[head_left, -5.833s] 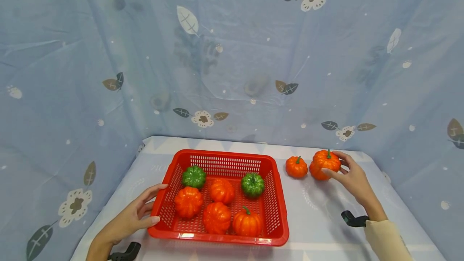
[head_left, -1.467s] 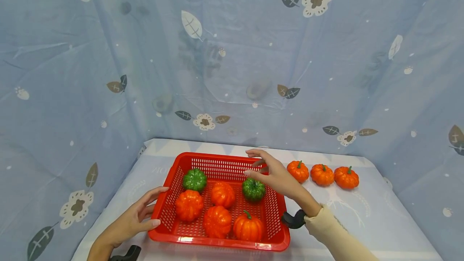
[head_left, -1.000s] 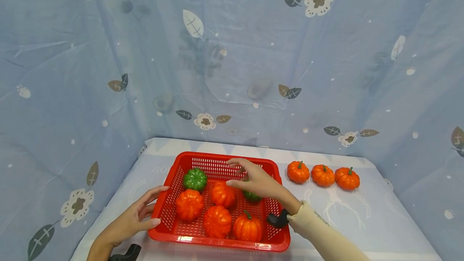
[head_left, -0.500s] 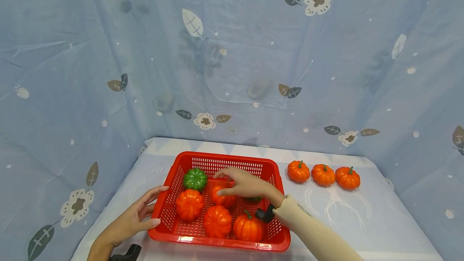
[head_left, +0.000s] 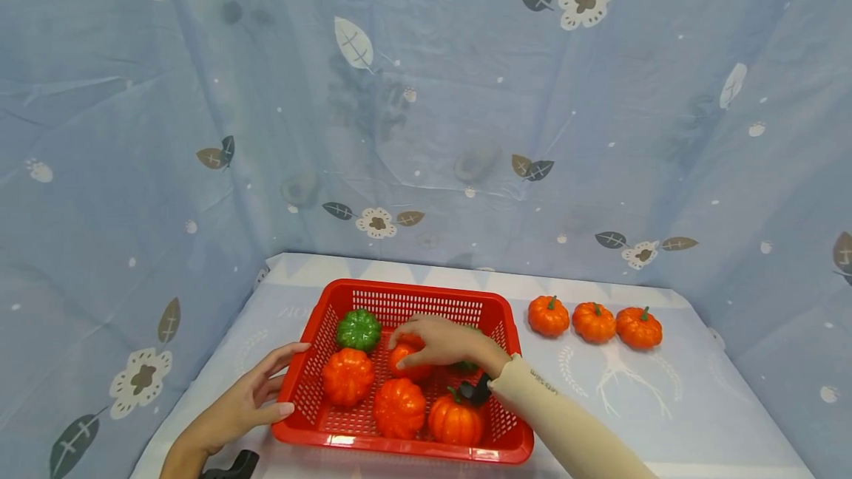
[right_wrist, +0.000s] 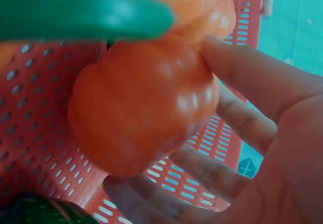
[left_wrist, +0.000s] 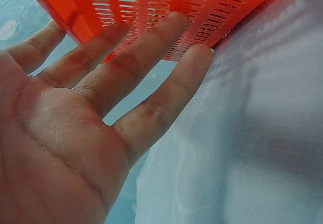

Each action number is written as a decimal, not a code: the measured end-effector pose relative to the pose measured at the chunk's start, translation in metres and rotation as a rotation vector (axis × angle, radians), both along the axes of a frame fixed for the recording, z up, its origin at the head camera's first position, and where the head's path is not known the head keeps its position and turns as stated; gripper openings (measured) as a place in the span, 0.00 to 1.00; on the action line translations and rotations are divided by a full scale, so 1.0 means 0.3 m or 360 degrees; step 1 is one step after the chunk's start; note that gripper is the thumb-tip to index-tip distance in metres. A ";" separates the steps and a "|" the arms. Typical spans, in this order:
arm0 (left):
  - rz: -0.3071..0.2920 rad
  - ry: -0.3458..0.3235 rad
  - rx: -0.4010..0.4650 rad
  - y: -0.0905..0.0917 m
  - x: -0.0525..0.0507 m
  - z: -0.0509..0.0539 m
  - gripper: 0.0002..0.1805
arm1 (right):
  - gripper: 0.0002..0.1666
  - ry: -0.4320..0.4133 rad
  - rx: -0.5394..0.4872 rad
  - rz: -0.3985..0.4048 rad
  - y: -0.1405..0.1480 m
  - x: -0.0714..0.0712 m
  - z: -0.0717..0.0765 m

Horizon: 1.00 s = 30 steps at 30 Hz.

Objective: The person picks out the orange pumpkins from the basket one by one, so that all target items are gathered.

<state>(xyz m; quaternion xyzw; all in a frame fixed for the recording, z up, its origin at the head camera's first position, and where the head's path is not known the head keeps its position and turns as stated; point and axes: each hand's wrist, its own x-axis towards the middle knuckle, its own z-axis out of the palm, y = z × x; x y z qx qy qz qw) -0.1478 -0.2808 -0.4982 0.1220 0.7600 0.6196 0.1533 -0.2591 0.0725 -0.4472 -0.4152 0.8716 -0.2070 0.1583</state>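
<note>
Fingers of the right hand (head_left: 441,340) curl round the middle pumpkin (right_wrist: 144,108) in the red basket (head_left: 393,444), where a straight lift clear of the front pumpkin (head_left: 399,409) seems wisest, the left hand (head_left: 241,399) touching the basket with extended fingers.

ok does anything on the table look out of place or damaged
Nothing stands out: the basket sits upright, and the three pumpkins beside it stand in a row, stems up. The right hand partly hides what's inside.

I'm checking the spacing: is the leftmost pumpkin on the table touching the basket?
Apart: the head view shows table between that pumpkin and the basket.
</note>
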 end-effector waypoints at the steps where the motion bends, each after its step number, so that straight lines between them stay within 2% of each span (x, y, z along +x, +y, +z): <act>1: 0.0001 0.0000 0.0001 0.001 0.000 -0.001 0.44 | 0.19 0.0009 -0.0008 -0.0020 -0.001 -0.001 -0.001; 6: 0.0018 -0.0014 -0.0002 0.006 -0.001 -0.001 0.45 | 0.25 0.0082 0.0034 -0.0109 0.004 0.003 0.012; 11: 0.0019 -0.0009 -0.0002 0.007 0.001 0.000 0.45 | 0.30 0.0106 0.0222 -0.0116 0.015 0.023 0.042; 15: -0.0004 0.0012 0.0015 0.002 0.000 -0.004 0.45 | 0.31 0.0090 0.0290 -0.0122 0.024 0.030 0.054; 19: -0.0025 0.0025 0.0028 -0.002 -0.005 -0.008 0.45 | 0.33 0.0074 0.0271 -0.0117 0.032 0.024 0.052; 23: -0.0001 0.0011 0.0005 -0.002 -0.005 -0.009 0.45 | 0.37 0.0105 0.0247 -0.0133 0.040 0.021 0.049; 30: 0.0001 -0.0019 0.0017 0.000 -0.003 -0.008 0.45 | 0.42 0.0163 0.0067 -0.0245 0.064 0.013 0.075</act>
